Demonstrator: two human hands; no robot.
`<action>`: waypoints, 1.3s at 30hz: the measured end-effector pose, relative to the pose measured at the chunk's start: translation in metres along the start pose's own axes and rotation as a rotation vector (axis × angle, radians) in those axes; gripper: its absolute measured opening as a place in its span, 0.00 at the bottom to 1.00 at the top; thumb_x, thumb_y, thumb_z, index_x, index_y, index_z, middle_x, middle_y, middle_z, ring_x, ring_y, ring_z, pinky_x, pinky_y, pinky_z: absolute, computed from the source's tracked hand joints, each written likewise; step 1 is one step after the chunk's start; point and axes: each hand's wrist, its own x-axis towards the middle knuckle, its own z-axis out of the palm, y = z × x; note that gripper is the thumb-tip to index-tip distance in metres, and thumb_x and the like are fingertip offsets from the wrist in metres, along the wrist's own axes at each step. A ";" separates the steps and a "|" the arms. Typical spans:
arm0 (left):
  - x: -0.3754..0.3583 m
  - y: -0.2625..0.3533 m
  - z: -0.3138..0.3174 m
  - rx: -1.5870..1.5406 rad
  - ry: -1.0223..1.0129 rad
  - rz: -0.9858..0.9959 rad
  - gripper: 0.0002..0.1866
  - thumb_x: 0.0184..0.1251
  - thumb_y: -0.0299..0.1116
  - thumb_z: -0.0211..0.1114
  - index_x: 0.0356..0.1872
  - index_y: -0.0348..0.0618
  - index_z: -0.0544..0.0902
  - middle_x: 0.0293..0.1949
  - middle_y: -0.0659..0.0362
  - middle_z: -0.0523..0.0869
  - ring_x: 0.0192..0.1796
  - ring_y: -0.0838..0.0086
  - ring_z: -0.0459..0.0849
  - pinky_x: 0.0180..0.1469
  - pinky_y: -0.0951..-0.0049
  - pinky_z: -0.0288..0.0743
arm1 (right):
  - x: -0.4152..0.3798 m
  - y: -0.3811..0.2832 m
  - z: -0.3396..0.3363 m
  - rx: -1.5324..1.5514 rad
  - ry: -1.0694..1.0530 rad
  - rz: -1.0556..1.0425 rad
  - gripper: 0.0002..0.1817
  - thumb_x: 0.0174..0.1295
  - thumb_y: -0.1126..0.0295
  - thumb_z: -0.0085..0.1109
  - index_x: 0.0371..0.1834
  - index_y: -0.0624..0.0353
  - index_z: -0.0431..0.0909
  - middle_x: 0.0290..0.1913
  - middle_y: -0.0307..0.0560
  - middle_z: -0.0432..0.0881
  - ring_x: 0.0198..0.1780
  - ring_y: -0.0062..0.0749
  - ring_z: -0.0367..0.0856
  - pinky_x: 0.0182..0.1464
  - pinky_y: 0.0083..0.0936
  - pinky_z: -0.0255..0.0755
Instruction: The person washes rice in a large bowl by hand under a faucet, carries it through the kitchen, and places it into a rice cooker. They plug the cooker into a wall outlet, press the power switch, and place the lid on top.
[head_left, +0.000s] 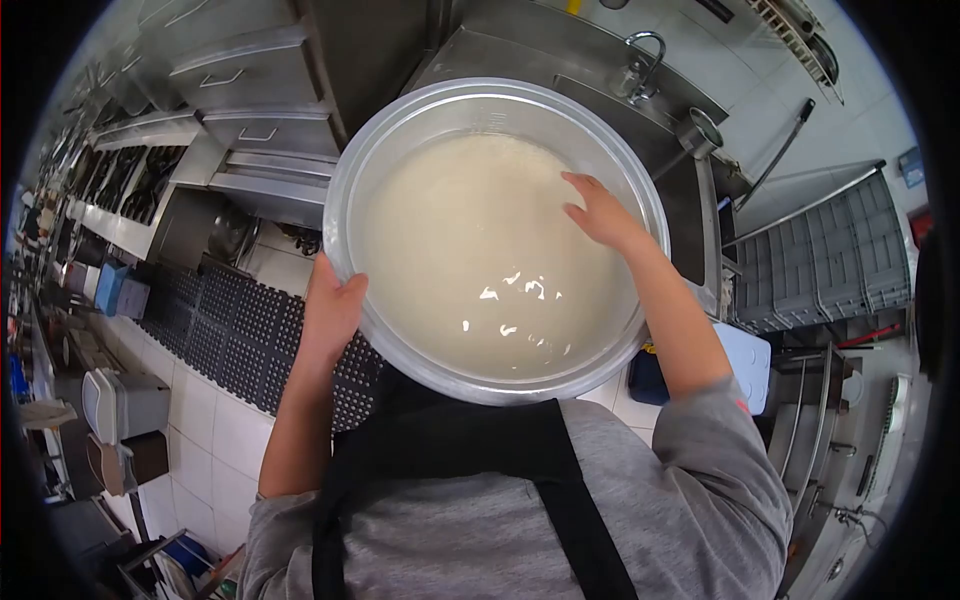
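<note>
A large round metal pot (340,215) stands in front of me, filled with cloudy whitish liquid (470,240) that shows bright glints near its front. My left hand (335,305) grips the pot's rim at the left, thumb over the edge and the other fingers hidden beneath. Over the right part of the liquid, my right hand (605,215) reaches across the rim with thumb and fingers apart, holding nothing. Its fingertips overlap the liquid's surface in this view.
Behind the pot are a steel sink (680,200) and a curved faucet (650,65). A metal ladle-like pot (697,133) sits at the sink's right edge. Grey crates (820,260) stand at right. Steel drawers (250,80) and a black rubber mat (240,330) lie left.
</note>
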 end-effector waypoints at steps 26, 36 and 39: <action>-0.001 -0.006 0.002 0.070 0.019 0.080 0.23 0.60 0.21 0.55 0.58 0.29 0.66 0.52 0.49 0.78 0.55 0.67 0.78 0.58 0.69 0.71 | -0.009 -0.176 0.143 -0.100 -0.596 -0.583 0.22 0.63 0.69 0.50 0.62 0.61 0.73 0.68 0.57 0.67 0.64 0.47 0.71 0.65 0.41 0.66; -0.005 0.005 0.006 0.046 0.006 0.029 0.22 0.60 0.21 0.54 0.57 0.30 0.67 0.49 0.50 0.78 0.53 0.68 0.79 0.57 0.70 0.71 | 0.039 -0.085 0.085 -0.374 -0.152 -0.244 0.34 0.61 0.50 0.60 0.70 0.46 0.64 0.74 0.46 0.59 0.73 0.50 0.59 0.65 0.61 0.57; -0.004 0.003 0.007 0.017 0.021 0.056 0.22 0.60 0.21 0.54 0.57 0.31 0.67 0.50 0.50 0.78 0.53 0.68 0.78 0.57 0.70 0.71 | 0.040 -0.093 0.104 -0.243 -0.154 0.026 0.36 0.62 0.45 0.57 0.72 0.42 0.63 0.78 0.49 0.50 0.76 0.55 0.50 0.68 0.65 0.53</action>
